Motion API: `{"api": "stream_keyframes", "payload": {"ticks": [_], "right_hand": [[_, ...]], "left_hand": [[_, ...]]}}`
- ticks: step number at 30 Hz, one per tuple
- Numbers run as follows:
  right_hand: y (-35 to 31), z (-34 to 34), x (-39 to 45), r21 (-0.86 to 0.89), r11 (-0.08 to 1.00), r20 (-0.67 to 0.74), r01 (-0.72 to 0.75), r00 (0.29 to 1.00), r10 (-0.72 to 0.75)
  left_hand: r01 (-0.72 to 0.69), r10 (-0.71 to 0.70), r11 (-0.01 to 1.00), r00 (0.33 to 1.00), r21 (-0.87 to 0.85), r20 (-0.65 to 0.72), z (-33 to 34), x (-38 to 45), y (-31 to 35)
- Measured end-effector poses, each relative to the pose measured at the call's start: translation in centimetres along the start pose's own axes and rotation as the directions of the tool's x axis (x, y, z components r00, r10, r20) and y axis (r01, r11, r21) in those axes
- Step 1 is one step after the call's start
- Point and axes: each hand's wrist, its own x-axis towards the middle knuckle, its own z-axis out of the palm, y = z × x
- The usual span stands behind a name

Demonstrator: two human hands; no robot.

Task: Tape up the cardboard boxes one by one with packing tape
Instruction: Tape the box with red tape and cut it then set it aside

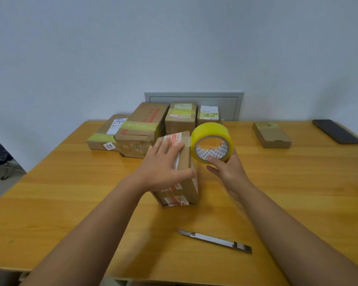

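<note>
I've got the left hand point(163, 162) flat, fingers spread, pressing the box point(179, 172) mid-tabletop point(70, 193); right hand point(225, 168) fingers clamped on the tape roll point(212, 141) beside it; taping just starting, I judge; next: find the tape end.

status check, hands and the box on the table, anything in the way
Left hand flat on the box. Right hand grips the tape roll beside it. Utility knife lies nearer the camera, clear of both.
</note>
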Motion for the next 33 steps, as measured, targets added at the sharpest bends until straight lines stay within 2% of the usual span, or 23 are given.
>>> {"api": "stream_keyframes", "payload": {"ticks": [6,9,13,16,20,23,25,27,28,29,30,32,33], "right_hand": [[0.0,1.4,0.0,0.017,1.0,0.018,-0.017,1.0,0.017],[-0.2,2.0,0.2,-0.019,0.999,0.026,0.031,0.999,-0.03],[-0.9,3.6,0.6,-0.066,0.993,0.053,0.094,0.995,-0.09],[-1.2,5.0,0.8,-0.113,0.985,0.092,0.132,0.988,-0.122],[-1.7,6.4,1.2,-0.158,0.981,0.17,0.111,0.982,-0.084],[-3.0,6.4,1.6,-0.195,0.969,0.213,0.153,0.971,-0.11],[-3.7,6.4,1.9,-0.291,0.935,0.243,0.203,0.961,-0.133],[-4.1,6.4,2.4,-0.385,0.891,0.268,0.239,0.953,-0.14],[-4.1,6.5,2.6,-0.431,0.866,0.282,0.252,0.95,-0.136],[-4.2,6.7,2.7,-0.472,0.841,0.299,0.265,0.945,-0.13],[-4.1,7.0,2.8,-0.5,0.819,0.317,0.279,0.94,-0.127],[-4.0,7.4,2.8,-0.544,0.784,0.321,0.297,0.938,-0.133],[-3.9,7.5,2.8,-0.556,0.776,0.312,0.298,0.94,-0.138]], "left_hand": [[-0.094,0.094,0.994,0.996,-0.062,0.005,-1.0,0.0,-0.4],[-0.147,0.144,0.985,0.989,-0.091,-0.036,-1.0,-0.2,-1.1],[-0.138,0.126,0.954,0.99,-0.265,-0.064,-1.2,-0.7,-3.1],[-0.177,0.127,0.891,0.981,-0.418,-0.145,-1.0,-1.2,-4.5],[-0.183,0.085,0.799,0.977,-0.573,-0.194,-0.1,-1.3,-5.7],[-0.209,0.035,0.643,0.969,-0.737,-0.245,1.9,-0.9,-6.1],[-0.228,-0.015,0.519,0.961,-0.824,-0.276,3.8,-0.8,-5.9],[-0.247,-0.057,0.472,0.949,-0.846,-0.309,5.1,-1.0,-5.5],[-0.255,-0.082,0.489,0.939,-0.834,-0.335,5.4,-1.2,-5.3],[-0.264,-0.114,0.547,0.917,-0.795,-0.383,5.9,-1.5,-5.4],[-0.262,-0.146,0.65,0.878,-0.713,-0.456,6.2,-1.8,-5.7],[-0.237,-0.114,0.869,0.759,-0.434,-0.641,6.7,-2.4,-6.5],[-0.244,-0.032,0.929,0.696,-0.279,-0.717,6.8,-2.6,-6.7]]}}
